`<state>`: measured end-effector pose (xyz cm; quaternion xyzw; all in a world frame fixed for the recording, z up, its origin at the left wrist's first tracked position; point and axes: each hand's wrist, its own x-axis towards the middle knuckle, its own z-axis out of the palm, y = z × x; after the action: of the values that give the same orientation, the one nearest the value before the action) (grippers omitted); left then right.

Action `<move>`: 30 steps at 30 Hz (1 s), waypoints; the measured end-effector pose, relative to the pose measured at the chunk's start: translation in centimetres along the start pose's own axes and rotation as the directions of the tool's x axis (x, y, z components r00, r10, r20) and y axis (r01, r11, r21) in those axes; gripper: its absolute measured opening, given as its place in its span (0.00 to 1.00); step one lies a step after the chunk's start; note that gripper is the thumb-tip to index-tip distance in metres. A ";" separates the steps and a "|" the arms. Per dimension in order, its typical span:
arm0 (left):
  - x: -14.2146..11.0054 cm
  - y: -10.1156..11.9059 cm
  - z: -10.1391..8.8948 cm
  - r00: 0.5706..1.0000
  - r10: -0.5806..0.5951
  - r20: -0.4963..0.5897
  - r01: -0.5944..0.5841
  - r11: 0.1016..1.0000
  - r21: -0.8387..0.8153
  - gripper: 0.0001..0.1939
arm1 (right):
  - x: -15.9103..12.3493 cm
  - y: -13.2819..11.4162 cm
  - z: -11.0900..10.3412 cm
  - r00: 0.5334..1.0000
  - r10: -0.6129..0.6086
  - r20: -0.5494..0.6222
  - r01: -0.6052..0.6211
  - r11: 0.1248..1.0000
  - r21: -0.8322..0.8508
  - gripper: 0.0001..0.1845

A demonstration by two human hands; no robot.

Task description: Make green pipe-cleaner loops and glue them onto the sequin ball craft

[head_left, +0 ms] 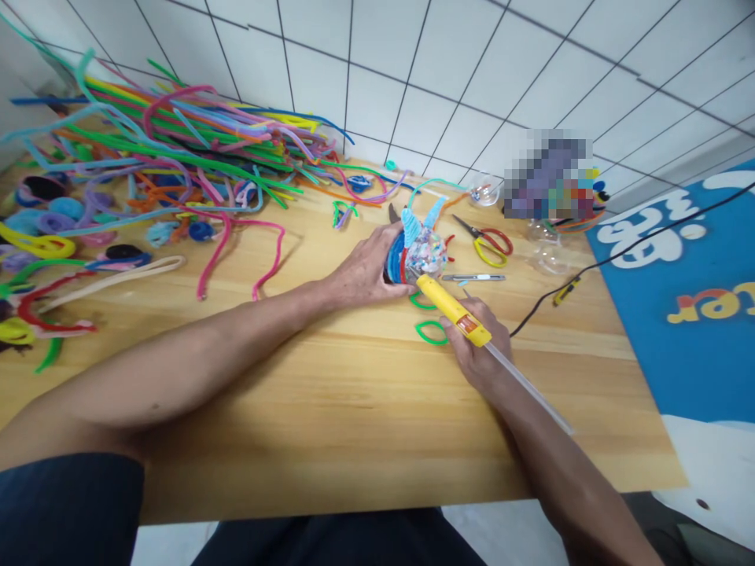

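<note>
My left hand grips a small craft figure from its left side. The figure has a blue coiled base, a red band, light-blue ear-like pieces and a clear part full of coloured specks. In my right hand is a yellow hot glue gun, with a clear glue stick sticking out of its back. The gun's nozzle points at the figure's lower front; whether it touches cannot be made out. Green pipe-cleaner loops lie on the table just below the figure.
Scissors and a craft knife lie right of the figure. A large heap of coloured pipe cleaners covers the back left. Clear plastic domes stand at the right. A black cord crosses the right side of the wooden table.
</note>
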<state>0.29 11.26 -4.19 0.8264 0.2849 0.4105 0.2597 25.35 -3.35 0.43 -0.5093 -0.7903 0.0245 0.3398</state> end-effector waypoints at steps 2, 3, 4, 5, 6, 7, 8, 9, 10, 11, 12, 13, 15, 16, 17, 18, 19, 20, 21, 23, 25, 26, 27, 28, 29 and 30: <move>0.0 0.1 -0.1 1.000 -0.002 0.002 0.002 1.000 0.000 0.52 | 0.0 0.1 0.0 1.000 -0.002 0.004 0.002 1.000 0.011 0.09; 0.0 0.1 -0.1 1.000 -0.004 0.002 0.004 1.000 0.001 0.52 | 0.0 0.1 0.0 1.000 0.001 0.006 -0.001 1.000 0.012 0.09; 0.0 0.1 -0.1 1.000 -0.005 0.003 0.005 1.000 0.002 0.53 | -0.1 0.1 0.0 1.000 0.005 0.009 -0.005 1.000 0.011 0.09; 0.0 0.1 -0.1 1.000 -0.007 0.003 0.007 1.000 0.003 0.53 | -0.1 0.1 -0.1 1.000 0.008 0.011 -0.008 1.000 0.010 0.08; 0.0 0.0 -0.1 1.000 -0.008 0.004 0.008 1.000 0.002 0.53 | -0.1 0.2 -0.1 1.000 0.008 0.013 -0.008 1.000 0.009 0.08; 0.0 0.0 -0.1 1.000 -0.009 0.005 0.009 1.000 0.002 0.53 | -0.1 0.2 -0.2 1.000 0.004 0.014 -0.004 1.000 0.010 0.08; 0.0 0.0 0.0 1.000 -0.008 0.004 0.008 1.000 0.001 0.53 | -0.1 0.1 -0.2 1.000 -0.001 0.016 0.001 1.000 0.014 0.08; 0.0 -0.1 0.0 1.000 -0.005 0.004 0.005 1.000 0.001 0.53 | -0.1 0.1 -0.2 1.000 -0.006 0.018 0.006 1.000 0.018 0.09; 0.0 -0.2 0.0 1.000 -0.001 0.002 0.001 1.000 -0.001 0.53 | -0.1 0.1 -0.3 1.000 -0.009 0.018 0.009 1.000 0.021 0.09; 0.0 -0.2 0.0 1.000 0.004 0.000 -0.004 1.000 -0.003 0.53 | -0.1 0.1 -0.2 1.000 -0.009 0.018 0.009 1.000 0.022 0.09; 0.0 -0.3 0.1 1.000 0.007 0.000 -0.007 1.000 -0.004 0.53 | -0.1 0.2 -0.2 1.000 -0.008 0.020 0.007 1.000 0.019 0.09; 0.0 -0.3 0.1 1.000 0.008 0.000 -0.008 1.000 -0.004 0.53 | -0.2 0.2 -0.2 1.000 -0.006 0.021 0.005 1.000 0.014 0.09; 0.0 -0.3 0.1 1.000 0.006 0.002 -0.006 1.000 -0.002 0.52 | -0.2 0.3 -0.1 1.000 0.003 0.018 -0.004 1.000 0.008 0.07; 0.0 -0.3 0.1 1.000 0.006 0.004 -0.006 1.000 -0.001 0.52 | -0.3 0.3 0.0 1.000 0.010 0.016 -0.010 1.000 0.011 0.07; 0.0 -0.2 0.0 1.000 0.008 0.004 -0.008 1.000 0.000 0.52 | -0.3 0.3 0.0 1.000 0.012 0.010 -0.012 1.000 0.017 0.07; 0.0 -0.2 0.0 1.000 0.010 0.003 -0.010 1.000 0.001 0.52 | -0.2 0.3 0.0 1.000 0.014 0.004 -0.014 1.000 0.023 0.07; 0.0 -0.1 0.0 1.000 0.011 0.001 -0.011 1.000 0.002 0.52 | -0.2 0.3 0.0 1.000 0.014 0.000 -0.014 1.000 0.024 0.06; 0.0 -0.1 0.0 1.000 0.010 0.000 -0.010 1.000 0.002 0.52 | -0.2 0.3 0.0 1.000 0.013 0.002 -0.013 1.000 0.022 0.06; 0.0 0.0 0.0 1.000 0.007 0.001 -0.007 1.000 0.003 0.52 | -0.1 0.3 0.0 1.000 0.011 0.009 -0.012 1.000 0.015 0.06; 0.0 0.0 0.0 1.000 -0.002 0.005 0.002 1.000 0.002 0.53 | -0.1 0.1 0.0 1.000 0.017 0.023 -0.017 1.000 0.003 0.07; 0.0 0.0 -0.1 1.000 -0.007 0.010 0.007 1.000 -0.005 0.54 | -0.1 0.1 -0.1 0.999 0.023 0.028 -0.023 1.000 -0.001 0.07; 0.0 0.0 -0.1 1.000 -0.007 0.011 0.007 1.000 -0.009 0.54 | 0.0 0.0 -0.1 0.999 0.024 0.027 -0.024 1.000 -0.002 0.07; 0.0 -0.1 -0.1 1.000 -0.005 0.013 0.005 1.000 -0.012 0.55 | 0.0 0.0 0.0 0.999 0.025 0.027 -0.025 1.000 -0.004 0.07; 0.0 -0.1 -0.1 1.000 -0.001 0.014 0.001 1.000 -0.013 0.55 | 0.0 0.1 0.0 0.999 0.022 0.028 -0.022 1.000 -0.008 0.07; 0.0 -0.2 -0.2 1.000 0.004 0.015 -0.004 1.000 -0.011 0.55 | 0.0 0.1 0.0 0.999 0.018 0.030 -0.018 1.000 -0.010 0.07; 0.0 -0.2 -0.2 1.000 0.009 0.017 -0.008 1.000 -0.007 0.56 | 0.0 0.1 0.0 0.999 0.018 0.031 -0.017 1.000 -0.012 0.07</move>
<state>0.06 11.45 -4.21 0.8301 0.2777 0.4055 0.2633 25.44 -3.33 0.35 -0.5177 -0.7912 0.0311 0.3242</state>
